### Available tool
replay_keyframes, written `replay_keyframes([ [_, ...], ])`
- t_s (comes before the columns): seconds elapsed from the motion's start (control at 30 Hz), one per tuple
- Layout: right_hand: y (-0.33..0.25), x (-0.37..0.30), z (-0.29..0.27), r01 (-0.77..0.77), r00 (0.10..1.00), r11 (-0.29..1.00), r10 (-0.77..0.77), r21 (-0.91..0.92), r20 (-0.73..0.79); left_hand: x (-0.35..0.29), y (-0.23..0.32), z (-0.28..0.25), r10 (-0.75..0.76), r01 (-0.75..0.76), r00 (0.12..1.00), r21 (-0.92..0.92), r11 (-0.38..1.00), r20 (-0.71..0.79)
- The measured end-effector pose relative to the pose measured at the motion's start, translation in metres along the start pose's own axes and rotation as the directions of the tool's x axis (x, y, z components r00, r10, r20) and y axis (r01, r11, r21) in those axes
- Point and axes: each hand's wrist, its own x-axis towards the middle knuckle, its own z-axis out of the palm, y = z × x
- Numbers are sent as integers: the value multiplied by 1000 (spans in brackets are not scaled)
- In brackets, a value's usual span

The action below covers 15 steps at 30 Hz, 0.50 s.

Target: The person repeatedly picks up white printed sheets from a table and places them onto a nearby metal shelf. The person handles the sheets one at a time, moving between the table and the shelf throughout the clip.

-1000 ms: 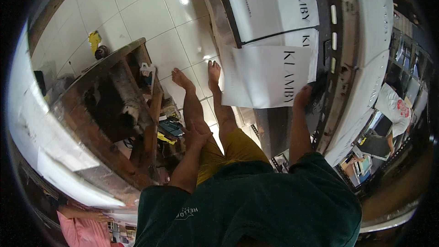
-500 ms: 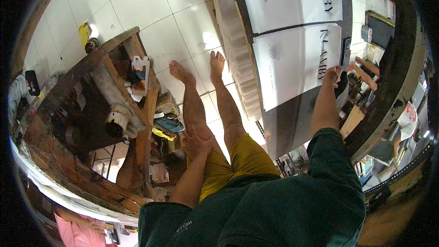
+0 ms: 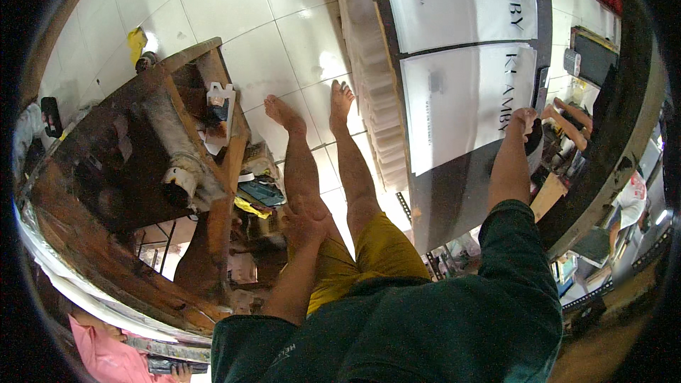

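My left hand (image 3: 306, 217) rests on my left knee with its fingers laid over it, holding nothing. On the right, my arm reaches out to a dark flat board (image 3: 454, 188). There my right hand (image 3: 525, 120) is at the right edge of a white sheet (image 3: 454, 106) with large dark printed letters, close to its near corner. Its fingers look bent and closed; what is between them, if anything, is too small to make out. Beyond lies a second white printed sheet (image 3: 461, 3). A narrow dark bar (image 3: 540, 86) lies along the board's right side.
A wooden frame (image 3: 228, 163) with a pale pipe (image 3: 186, 177) stands at left. White floor tiles (image 3: 227, 14) lie ahead, with a yellow object (image 3: 136, 44) on them. Pale ruffled material (image 3: 379, 106) hangs beside the board. A person in pink (image 3: 106, 351) is at lower left; another person's legs (image 3: 567, 124) show at right.
The whole view has shifted slightly. My right hand stays by the sheet's near corner, its fingers turned more to the right. The person in pink has moved, a hand now showing low down.
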Motion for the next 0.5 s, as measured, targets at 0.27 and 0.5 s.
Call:
replay_keyframes([
  [0.27, -132, -110, -175, -10, 999, 859, -16, 511, 48, -12, 10, -32, -16, 17, 996, -13, 1000, 87],
  [0.5, -154, -295, -375, -170, 213, 366, -893, 915, 396, -11, -32, -52, 101, -51, 973, -231, 971, 207],
])
